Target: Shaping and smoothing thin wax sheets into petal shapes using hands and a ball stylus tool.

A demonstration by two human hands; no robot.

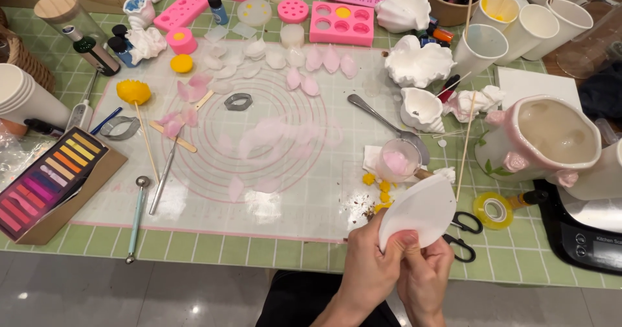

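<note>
Both my hands meet at the table's front edge, right of centre. My left hand and my right hand together pinch a white folded paper cone, its wide end pointing up and right. The left thumb presses on the cone's lower edge. Just behind the cone stands a small clear cup with pink paste in it, beside yellow crumbs on the translucent work mat.
Black scissors and a yellow tape roll lie right of my hands. A pink-trimmed mug and a black scale stand at the right. Pink silicone moulds, paper cups, petals, metal tools and a pastel chalk box fill the rest.
</note>
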